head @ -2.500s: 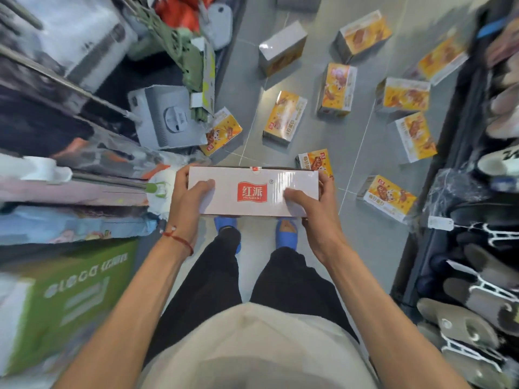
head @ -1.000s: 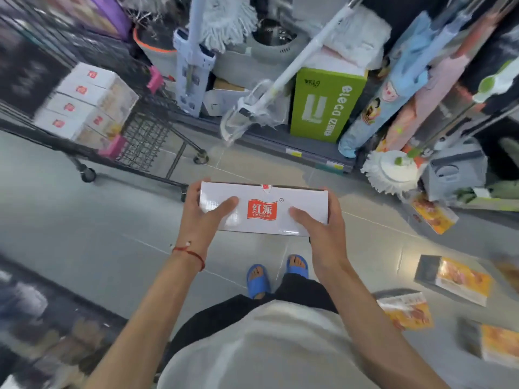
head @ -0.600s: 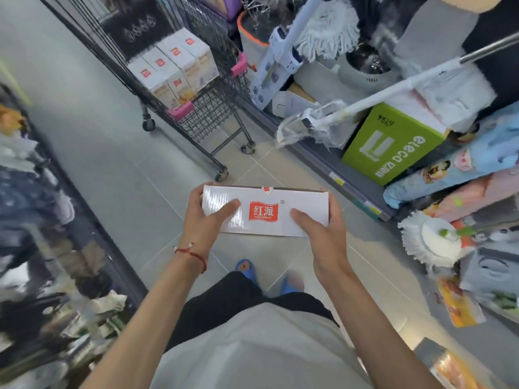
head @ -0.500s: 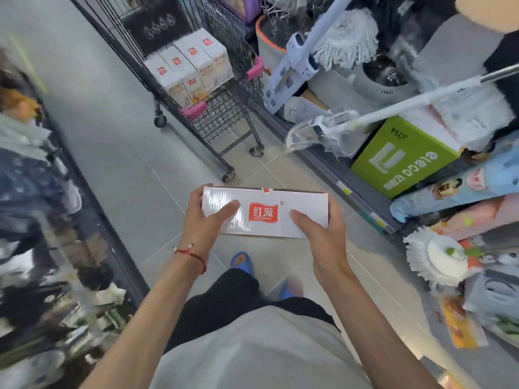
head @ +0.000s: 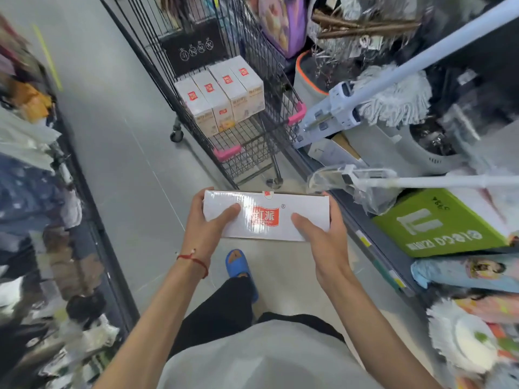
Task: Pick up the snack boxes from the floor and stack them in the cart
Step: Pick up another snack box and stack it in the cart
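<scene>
Snack box (head: 266, 217) position: level in front of the person, above the floor, just short of the cart (head: 252, 147). Its white top face carries 1 red label with white Chinese characters, partly under glare, and a ® mark beside it.

Left hand (head: 207, 223) grips the box's left end, thumb across the top and fingers curled round the far corner. Right hand (head: 320, 234) grips the right end the same way.

The wire cart holds 4 stacked boxes (head: 222, 91) side by side in 1 row, each with 1 red label on top. A black panel (head: 196, 49) on the cart shows 4 white circular icons. 2 pink bumpers (head: 227, 153) mark the cart's corners.

To the right lies 1 green carton (head: 438, 223), white lettering "eleca" upside down from this view. 1 red cord (head: 193, 259) circles the left wrist.
</scene>
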`<move>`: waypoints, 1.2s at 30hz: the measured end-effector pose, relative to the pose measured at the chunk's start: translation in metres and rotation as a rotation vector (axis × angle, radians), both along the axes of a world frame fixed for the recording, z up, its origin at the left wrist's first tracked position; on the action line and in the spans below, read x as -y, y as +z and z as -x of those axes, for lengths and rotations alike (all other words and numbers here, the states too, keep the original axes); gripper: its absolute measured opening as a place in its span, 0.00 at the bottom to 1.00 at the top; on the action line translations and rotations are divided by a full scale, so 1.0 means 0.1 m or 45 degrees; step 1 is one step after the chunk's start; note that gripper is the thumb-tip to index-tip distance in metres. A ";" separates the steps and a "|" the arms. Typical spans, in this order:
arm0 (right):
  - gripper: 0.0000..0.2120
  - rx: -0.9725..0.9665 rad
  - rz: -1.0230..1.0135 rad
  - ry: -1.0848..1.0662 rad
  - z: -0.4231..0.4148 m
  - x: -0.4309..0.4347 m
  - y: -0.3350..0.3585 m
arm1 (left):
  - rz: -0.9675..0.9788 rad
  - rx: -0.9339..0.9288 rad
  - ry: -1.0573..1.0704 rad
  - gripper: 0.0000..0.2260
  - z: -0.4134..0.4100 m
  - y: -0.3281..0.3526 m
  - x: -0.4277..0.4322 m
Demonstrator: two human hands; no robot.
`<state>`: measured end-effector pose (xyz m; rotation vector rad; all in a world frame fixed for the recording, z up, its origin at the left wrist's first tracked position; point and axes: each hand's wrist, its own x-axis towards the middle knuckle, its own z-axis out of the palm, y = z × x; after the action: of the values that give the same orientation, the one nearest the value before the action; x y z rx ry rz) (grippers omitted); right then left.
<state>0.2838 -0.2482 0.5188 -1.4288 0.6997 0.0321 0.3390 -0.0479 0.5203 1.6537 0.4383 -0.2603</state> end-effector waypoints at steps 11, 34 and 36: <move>0.26 -0.010 0.014 -0.151 -1.70 -0.52 0.13 | -0.077 0.034 -0.129 0.22 -2.00 0.21 -0.38; 0.30 -0.141 -0.098 -0.351 -4.20 -0.20 -0.38 | -0.371 -0.052 -0.431 0.24 -4.96 -0.08 0.21; 0.32 -0.158 -0.083 -0.387 -4.31 -0.24 -0.43 | -0.360 -0.087 -0.518 0.19 -5.15 -0.19 0.21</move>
<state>0.7148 -0.2243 0.4756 -1.2530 1.0041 -0.0935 0.8544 -0.0690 0.5011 2.0111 0.1894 -0.5793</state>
